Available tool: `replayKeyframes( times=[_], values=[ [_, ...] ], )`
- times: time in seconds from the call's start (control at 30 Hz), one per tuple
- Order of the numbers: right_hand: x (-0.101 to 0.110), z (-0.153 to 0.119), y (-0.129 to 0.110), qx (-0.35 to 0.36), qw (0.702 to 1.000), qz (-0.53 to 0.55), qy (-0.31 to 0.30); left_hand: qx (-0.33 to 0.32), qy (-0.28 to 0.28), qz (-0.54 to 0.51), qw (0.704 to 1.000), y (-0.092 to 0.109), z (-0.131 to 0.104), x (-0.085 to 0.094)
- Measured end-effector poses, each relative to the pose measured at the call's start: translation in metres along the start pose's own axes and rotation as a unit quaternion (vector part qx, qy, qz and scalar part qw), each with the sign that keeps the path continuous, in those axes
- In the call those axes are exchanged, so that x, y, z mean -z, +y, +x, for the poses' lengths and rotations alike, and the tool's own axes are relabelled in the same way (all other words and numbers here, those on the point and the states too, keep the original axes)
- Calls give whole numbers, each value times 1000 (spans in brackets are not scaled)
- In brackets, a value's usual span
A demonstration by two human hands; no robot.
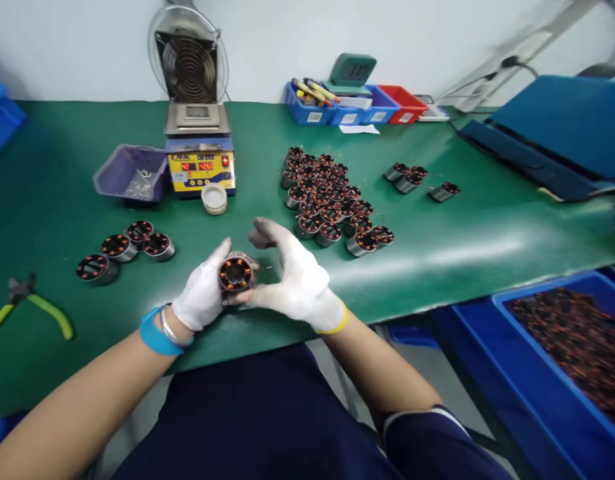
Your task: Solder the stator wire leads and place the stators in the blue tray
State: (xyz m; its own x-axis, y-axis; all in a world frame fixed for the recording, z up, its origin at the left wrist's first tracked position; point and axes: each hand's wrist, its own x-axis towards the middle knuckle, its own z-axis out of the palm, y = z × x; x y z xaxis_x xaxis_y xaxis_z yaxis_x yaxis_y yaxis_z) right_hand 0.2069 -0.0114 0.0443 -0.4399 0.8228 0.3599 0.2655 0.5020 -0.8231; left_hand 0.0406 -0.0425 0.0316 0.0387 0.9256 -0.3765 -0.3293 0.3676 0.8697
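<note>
My left hand (203, 288), in a white glove, grips a motor stator (236, 274) near the front edge of the bench. Its ring of copper windings faces up, and a thin wire sticks out on its right. My right hand (292, 277), also gloved, is just right of it with thumb and fingers spread apart. The right thumb tip is at the stator's lower rim; whether it presses on it I cannot tell. Several more stators (330, 233) stand in a cluster beyond my right hand, and a smaller group of stators (118, 247) is left of my left hand.
A yellow solder pot (201, 167) with a lit display stands behind, a fan above it. Beside it are a purple tray (132, 175) and a small round tin (214, 199). Green-handled cutters (30, 300) lie left. A blue bin (502, 300) of parts stands lower right.
</note>
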Motion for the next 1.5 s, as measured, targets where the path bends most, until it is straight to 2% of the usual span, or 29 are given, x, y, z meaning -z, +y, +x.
replayKeyframes(
  times=[0.1,0.17,0.23,0.3,0.37,0.4,0.43,0.53,0.57,0.6,0.63,0.7,0.73,0.77,0.8,0.83,0.9,0.93,1.0,1.07,1.1,1.17,1.2,1.27,1.37,1.5],
  values=[
    [-6,17,6,-28,991,125,-36,37,15,-73,997,6,2,10],
    [-7,22,4,-18,990,135,-39,48,8,-118,992,10,3,13],
    [-4,25,-3,16,996,86,-26,69,-35,-137,988,13,4,15],
    [2,28,-12,62,998,0,-21,105,-108,-117,982,17,2,15],
    [11,33,-22,104,991,-80,-28,115,-141,-90,979,21,-2,15],
    [15,36,-27,120,986,-111,-34,97,-128,-84,983,22,-4,14],
    [19,39,-33,133,981,-136,-40,61,-91,-87,990,23,-6,14],
    [28,46,-52,163,969,-174,-63,-63,65,-110,990,24,-6,13],
    [29,47,-58,170,967,-176,-73,-74,94,-113,986,23,-5,13],
    [29,49,-62,175,965,-175,-83,-59,94,-116,987,22,-4,13],
    [29,50,-65,177,965,-173,-91,-19,59,-117,991,21,-4,14],
    [27,51,-66,175,965,-170,-97,72,-79,-121,987,18,-4,13],
    [26,51,-65,170,966,-169,-97,96,-148,-125,976,17,-5,13],
    [25,51,-62,165,967,-169,-98,96,-197,-133,967,16,-7,13],
    [25,50,-60,160,968,-167,-97,76,-220,-143,962,15,-8,13],
    [25,49,-57,156,971,-157,-89,43,-219,-155,962,15,-9,13],
    [28,45,-52,149,983,-96,-36,-19,-180,-171,969,15,-10,13],
    [30,43,-49,146,988,-42,13,-41,-156,-172,972,15,-10,13],
    [36,39,-43,143,980,62,123,-69,-112,-165,978,17,-10,13],
    [37,36,-33,139,976,64,157,-99,-70,-144,982,18,-10,13],
    [35,34,-26,134,981,17,140,-114,-56,-125,984,18,-9,13],
    [23,32,-12,126,986,-97,57,-140,-35,-63,988,18,-9,12],
    [15,31,-5,129,983,-130,15,-155,-24,-19,987,17,-9,11],
    [-2,29,7,157,978,-133,-28,-189,-7,72,979,16,-7,11],
    [-18,23,19,180,977,-112,-13,-251,42,140,957,14,-5,11],
    [-14,16,24,119,984,-132,-14,-348,156,206,901,18,-5,17]
  ],
)
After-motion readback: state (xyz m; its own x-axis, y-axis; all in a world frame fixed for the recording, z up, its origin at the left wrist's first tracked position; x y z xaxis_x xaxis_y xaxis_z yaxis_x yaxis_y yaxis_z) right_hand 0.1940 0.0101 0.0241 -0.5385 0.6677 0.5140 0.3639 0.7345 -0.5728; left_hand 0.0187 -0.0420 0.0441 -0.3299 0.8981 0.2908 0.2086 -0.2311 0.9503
